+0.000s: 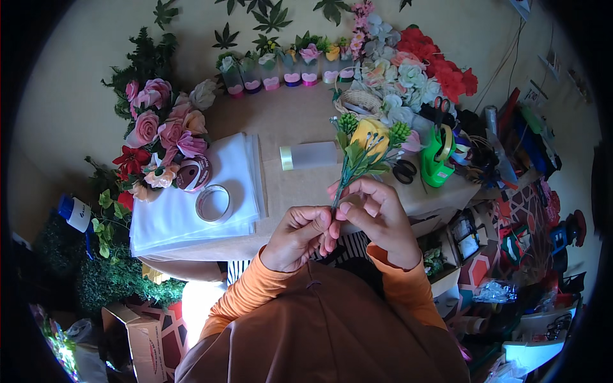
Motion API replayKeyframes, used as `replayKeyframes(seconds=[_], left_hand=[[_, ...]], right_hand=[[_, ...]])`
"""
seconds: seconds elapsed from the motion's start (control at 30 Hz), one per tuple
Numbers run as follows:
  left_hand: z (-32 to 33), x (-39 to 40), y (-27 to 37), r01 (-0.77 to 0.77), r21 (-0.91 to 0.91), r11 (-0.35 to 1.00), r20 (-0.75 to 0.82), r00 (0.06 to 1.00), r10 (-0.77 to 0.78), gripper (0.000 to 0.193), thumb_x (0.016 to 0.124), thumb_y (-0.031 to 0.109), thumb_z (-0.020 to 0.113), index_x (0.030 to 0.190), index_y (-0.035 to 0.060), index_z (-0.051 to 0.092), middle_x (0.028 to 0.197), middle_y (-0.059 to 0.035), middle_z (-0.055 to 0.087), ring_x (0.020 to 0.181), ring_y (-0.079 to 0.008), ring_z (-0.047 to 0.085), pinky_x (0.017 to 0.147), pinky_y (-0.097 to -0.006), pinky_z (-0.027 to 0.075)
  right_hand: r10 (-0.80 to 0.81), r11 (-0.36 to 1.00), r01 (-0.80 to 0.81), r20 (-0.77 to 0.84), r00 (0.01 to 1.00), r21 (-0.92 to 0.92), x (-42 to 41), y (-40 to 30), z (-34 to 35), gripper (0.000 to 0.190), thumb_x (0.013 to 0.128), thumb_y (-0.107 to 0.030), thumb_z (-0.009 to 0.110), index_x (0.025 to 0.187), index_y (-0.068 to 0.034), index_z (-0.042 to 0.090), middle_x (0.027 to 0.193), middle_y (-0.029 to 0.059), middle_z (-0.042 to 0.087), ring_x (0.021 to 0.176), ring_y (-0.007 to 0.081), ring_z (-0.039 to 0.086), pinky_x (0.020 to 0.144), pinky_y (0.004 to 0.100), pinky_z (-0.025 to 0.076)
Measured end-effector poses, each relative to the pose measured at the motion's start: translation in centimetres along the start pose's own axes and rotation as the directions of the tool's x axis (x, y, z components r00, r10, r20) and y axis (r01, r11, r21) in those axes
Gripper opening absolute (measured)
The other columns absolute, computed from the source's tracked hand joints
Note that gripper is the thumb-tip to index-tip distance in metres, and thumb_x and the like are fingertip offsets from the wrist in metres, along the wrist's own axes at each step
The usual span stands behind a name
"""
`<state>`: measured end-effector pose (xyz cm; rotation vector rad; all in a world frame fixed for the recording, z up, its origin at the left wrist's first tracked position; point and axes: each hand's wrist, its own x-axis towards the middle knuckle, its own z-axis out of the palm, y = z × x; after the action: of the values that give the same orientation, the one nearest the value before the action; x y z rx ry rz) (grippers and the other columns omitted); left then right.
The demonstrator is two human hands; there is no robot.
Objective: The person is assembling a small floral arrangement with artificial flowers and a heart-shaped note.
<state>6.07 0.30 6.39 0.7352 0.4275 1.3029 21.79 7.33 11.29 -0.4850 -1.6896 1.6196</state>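
A small bouquet of artificial flowers (366,139), with a yellow bloom, green berry-like clusters and leaves, is held upright over the table's near edge. My left hand (306,232) pinches the lower ends of its stems between thumb and fingers. Just above, my right hand (378,215) has its thumb and fingertips around the same stems. Part of the stems is hidden by the fingers. Behind the bouquet a frosted cylinder (313,155) with a pale yellow-green band lies on its side on the brown-covered table (273,191).
Translucent sheets (182,215) carry a tape roll (213,204) and a ribbon spool (193,173) at left, beside artificial roses (146,127). Black scissors (404,171) and a green tape dispenser (437,158) stand right. Several flower-filled tubes (270,76) line the back, near a wicker basket (359,101).
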Motion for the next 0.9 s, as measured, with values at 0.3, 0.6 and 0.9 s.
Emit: replayKeyframes(seconds=[0.3, 0.6, 0.9], left_hand=[[0.0, 0.1, -0.1, 0.005, 0.022, 1.000, -0.009, 1.000, -0.004, 0.026, 0.095, 0.022, 0.048, 0.088, 0.0002, 0.060, 0.078, -0.0040, 0.060, 0.061, -0.0078, 0.057, 0.053, -0.0183, 0.048], [0.0, 0.2, -0.4, -0.003, 0.036, 0.999, -0.021, 1.000, 0.003, 0.024, 0.095, 0.020, 0.049, 0.090, -0.0003, 0.061, 0.077, -0.0038, 0.061, 0.061, -0.0079, 0.057, 0.053, -0.0187, 0.048], [-0.7, 0.7, -1.1, -0.141, 0.277, 0.951, -0.187, 0.963, 0.197, 0.020, 0.089, 0.014, 0.060, 0.098, -0.0034, 0.063, 0.078, -0.0059, 0.063, 0.062, -0.0099, 0.059, 0.053, -0.0205, 0.048]], right_hand=[[-0.067, 0.990, 0.071, 0.036, 0.997, -0.118, 0.3, 1.0, -0.3, 0.009, 0.083, 0.003, 0.057, 0.092, 0.002, 0.055, 0.108, 0.0107, 0.056, 0.092, 0.0095, 0.053, 0.083, 0.0272, 0.045], [-0.098, 0.978, 0.094, -0.014, 0.995, -0.188, 0.6, 1.9, -0.5, 0.007, 0.084, 0.006, 0.053, 0.091, 0.004, 0.056, 0.100, 0.0096, 0.058, 0.077, 0.0085, 0.057, 0.067, 0.0226, 0.049], [-0.120, 0.985, 0.116, -0.025, 0.992, -0.131, 1.3, 2.6, -0.7, 0.009, 0.084, 0.000, 0.058, 0.093, 0.003, 0.059, 0.095, 0.0078, 0.061, 0.085, 0.0105, 0.056, 0.077, 0.0245, 0.044]])
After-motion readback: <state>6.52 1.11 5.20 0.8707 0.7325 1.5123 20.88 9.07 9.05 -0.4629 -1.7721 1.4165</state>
